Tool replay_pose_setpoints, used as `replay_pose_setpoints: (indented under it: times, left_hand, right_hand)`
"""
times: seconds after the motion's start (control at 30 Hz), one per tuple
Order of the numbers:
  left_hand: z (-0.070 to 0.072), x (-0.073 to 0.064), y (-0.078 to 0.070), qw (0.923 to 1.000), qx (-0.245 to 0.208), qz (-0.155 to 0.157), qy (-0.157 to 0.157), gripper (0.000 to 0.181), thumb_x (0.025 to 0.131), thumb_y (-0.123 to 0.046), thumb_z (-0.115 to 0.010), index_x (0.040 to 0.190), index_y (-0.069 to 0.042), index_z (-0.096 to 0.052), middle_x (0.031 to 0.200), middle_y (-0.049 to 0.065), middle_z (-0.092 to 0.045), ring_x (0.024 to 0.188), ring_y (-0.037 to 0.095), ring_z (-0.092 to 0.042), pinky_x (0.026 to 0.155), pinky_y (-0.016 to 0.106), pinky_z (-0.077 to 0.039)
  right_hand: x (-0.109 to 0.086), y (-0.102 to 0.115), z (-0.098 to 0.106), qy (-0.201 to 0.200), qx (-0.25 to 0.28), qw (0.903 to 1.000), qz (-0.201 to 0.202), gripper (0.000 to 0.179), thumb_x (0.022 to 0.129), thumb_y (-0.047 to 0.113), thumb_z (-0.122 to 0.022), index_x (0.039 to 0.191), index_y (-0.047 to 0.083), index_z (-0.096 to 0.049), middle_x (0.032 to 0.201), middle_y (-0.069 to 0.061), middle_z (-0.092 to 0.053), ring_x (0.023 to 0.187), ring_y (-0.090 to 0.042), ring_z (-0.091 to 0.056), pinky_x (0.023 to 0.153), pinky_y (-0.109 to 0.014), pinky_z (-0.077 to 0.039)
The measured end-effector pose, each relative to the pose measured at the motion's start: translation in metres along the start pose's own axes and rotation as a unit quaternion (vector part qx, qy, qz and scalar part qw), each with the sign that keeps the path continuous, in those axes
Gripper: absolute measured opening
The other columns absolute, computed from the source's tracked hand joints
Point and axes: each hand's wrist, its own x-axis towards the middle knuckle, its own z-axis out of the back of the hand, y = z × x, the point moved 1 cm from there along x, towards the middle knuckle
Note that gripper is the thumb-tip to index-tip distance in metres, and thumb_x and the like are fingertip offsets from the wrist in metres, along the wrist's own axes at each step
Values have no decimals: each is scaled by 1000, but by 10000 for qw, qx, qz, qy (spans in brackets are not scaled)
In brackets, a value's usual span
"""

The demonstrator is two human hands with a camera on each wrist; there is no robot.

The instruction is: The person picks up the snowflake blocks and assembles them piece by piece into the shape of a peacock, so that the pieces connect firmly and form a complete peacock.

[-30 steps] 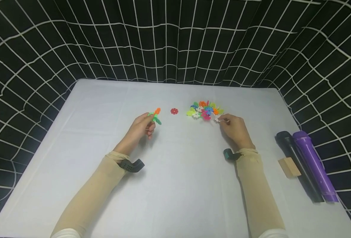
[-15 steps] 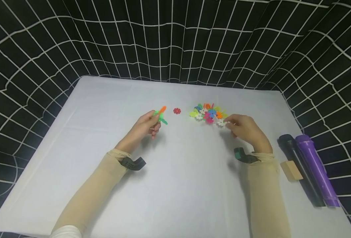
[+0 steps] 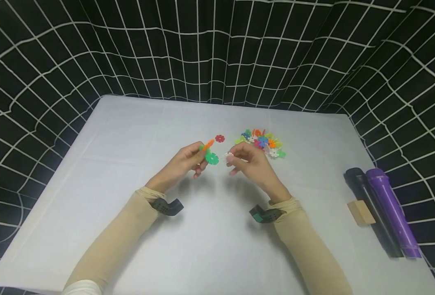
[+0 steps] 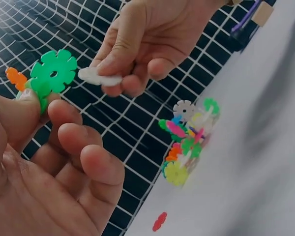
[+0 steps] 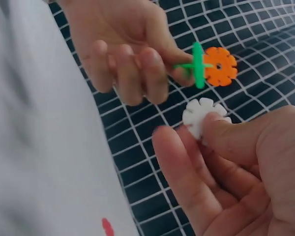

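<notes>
My left hand [image 3: 187,160] pinches a small joined cluster of plastic snowflake discs between thumb and index finger. A green disc [image 4: 53,73] and an orange disc [image 5: 220,66] stick out of it, set at angles to each other. Facing it from the right, my right hand [image 3: 253,164] pinches one white snowflake disc [image 5: 195,117] by its edge. The white disc is held close to the green one, with a small gap between them in the head view. On the table behind the hands lies a single red disc [image 3: 220,139].
A loose pile of mixed-colour snowflake discs [image 3: 263,140] lies behind my right hand. On the right side of the white table [image 3: 210,246] rest a black tube [image 3: 374,213], a purple tube [image 3: 392,213] and a wooden block [image 3: 361,213]. A dark gridded cloth [image 3: 187,49] surrounds the table.
My right hand has left the pile's right edge with the white disc and moved left towards my left hand. The left hand has shifted slightly right, and its cluster has turned.
</notes>
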Motion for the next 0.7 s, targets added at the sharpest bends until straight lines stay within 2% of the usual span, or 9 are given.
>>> replay_pose_setpoints:
  times: [0.17,0.33,0.43,0.6,0.7]
  left_hand:
    - [-2,2,0,9998,-66,-135,-92,15,108,-23,-48,99,-12,-54,73,2,-48,66,15,-45,53,22,-42]
    - [-5,2,1,9998,52,-32,-180,15,108,-24,-49,99,-13,-55,74,2,-49,66,14,-46,54,22,-43]
    - [-7,3,2,9993,203,-34,-311,15,108,-23,-49,100,-11,-54,74,2,-49,64,14,-46,54,22,-44]
    - [-11,4,4,9974,447,-314,-474,15,108,-13,-46,101,-1,-53,72,3,-49,62,13,-46,52,23,-44]
    - [-12,3,3,9969,479,-375,-492,14,107,-11,-46,101,0,-53,72,4,-49,62,13,-46,51,24,-45]
  right_hand:
    - [0,-2,-6,239,390,9989,31,11,95,-5,-63,105,-5,-58,101,-23,-67,86,-15,-74,77,-45,-64]
    - [-2,1,-8,239,283,9993,23,11,96,-3,-63,105,-5,-58,100,-24,-71,88,-28,-75,79,-40,-64]
    - [-3,1,-11,67,160,9998,22,10,95,-3,-65,102,-4,-58,98,-25,-72,86,-28,-75,78,-36,-64]
    - [-4,2,-17,-399,-119,9991,-8,11,93,0,-69,100,-1,-60,94,-23,-75,78,-15,-74,79,-32,-64]
    - [-3,1,-19,-489,-180,9986,-62,11,94,2,-69,100,0,-60,95,-21,-76,79,-16,-74,79,-30,-63]
